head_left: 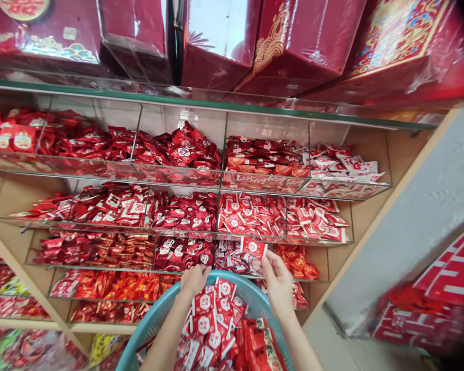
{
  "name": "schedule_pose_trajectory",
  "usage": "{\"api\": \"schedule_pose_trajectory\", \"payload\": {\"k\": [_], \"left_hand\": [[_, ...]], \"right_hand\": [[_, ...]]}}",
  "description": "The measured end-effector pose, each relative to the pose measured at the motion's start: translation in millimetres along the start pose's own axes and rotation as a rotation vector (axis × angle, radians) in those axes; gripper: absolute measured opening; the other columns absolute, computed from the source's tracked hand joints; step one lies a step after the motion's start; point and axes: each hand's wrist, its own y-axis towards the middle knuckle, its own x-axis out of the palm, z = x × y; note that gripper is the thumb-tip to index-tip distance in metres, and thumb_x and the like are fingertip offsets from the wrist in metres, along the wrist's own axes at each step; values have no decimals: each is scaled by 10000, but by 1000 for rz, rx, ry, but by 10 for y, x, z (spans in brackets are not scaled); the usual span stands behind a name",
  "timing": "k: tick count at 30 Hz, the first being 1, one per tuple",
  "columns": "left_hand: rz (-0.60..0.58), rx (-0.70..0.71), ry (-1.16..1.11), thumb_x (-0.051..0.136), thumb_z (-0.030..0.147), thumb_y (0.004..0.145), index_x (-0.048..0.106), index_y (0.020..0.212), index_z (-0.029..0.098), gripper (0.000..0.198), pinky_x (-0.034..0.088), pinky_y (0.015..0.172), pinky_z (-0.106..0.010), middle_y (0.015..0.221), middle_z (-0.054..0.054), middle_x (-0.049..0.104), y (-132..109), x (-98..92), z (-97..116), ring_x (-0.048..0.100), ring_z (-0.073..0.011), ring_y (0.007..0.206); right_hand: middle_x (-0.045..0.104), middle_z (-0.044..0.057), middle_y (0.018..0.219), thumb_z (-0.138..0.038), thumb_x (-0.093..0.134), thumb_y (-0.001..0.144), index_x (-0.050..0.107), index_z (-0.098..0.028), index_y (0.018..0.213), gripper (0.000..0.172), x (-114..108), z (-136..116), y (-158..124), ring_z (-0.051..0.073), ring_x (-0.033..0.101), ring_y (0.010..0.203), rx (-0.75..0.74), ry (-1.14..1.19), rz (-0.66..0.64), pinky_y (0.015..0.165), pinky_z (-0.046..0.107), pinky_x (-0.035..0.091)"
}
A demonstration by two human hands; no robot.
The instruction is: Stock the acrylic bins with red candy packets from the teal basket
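"Teal basket [147, 322] right under us, then. Going left to right, what worries you?"

"First the left hand [194, 280]. It rests at the far rim, but whether its fingers are closed on that rim I cannot tell. If they aren't, the basket could tip, since the heap looks uneven"

"And the middle?"

"Small red-and-white packets [203, 324] lie loose in there, glossy-looking; a jolt might send some sliding. Larger red packets [257, 342] lie against them on the right, so the kinds could get muddled"

"Then the one that's up?"

"That red packet [254, 248] is above the far rim, in front of the shelf [375, 221]. The right hand [276, 281] has its grip clamped on the lower right corner only; so small a pinch could let it twist or drop"

"Drop where?"

"Perhaps among the pale-and-red packets [232, 257] behind, or the orange-red packets [299, 263] further right, where it would be a stray"
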Motion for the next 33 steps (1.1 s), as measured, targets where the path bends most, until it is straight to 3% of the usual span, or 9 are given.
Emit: {"api": "schedule_pose_trajectory", "payload": {"k": [9,15,24,33], "left_hand": [[-1,73,-30,259,556,817,647,882,249,499,433,680,-310,890,-77,683,81,54,-114,618,-253,855],[-36,97,-40,250,569,809,641,852,262,499,431,674,-311,877,-64,683,108,50,-137,620,-239,828],[-54,81,-58,266,563,813,640,830,249,489,431,683,-299,881,-58,683,127,33,-133,617,-233,847],[-58,57,-63,277,554,815,641,880,244,483,421,691,-292,883,-67,686,118,37,-111,620,-231,858]], "right_hand": [[612,-7,732,-343,645,696,584,-222,953,290,117,113,-144,126,587,657,221,194,-113,641,264,492],[581,-19,688,-356,655,672,600,-186,902,291,81,283,-215,104,549,609,291,112,-170,587,229,450],[606,-21,649,-276,619,653,611,-160,779,170,41,597,-283,72,520,503,518,-47,-368,479,180,387],[592,-20,489,-212,567,655,573,-151,720,89,-116,649,-260,59,523,411,743,-145,-370,444,149,407]]}}
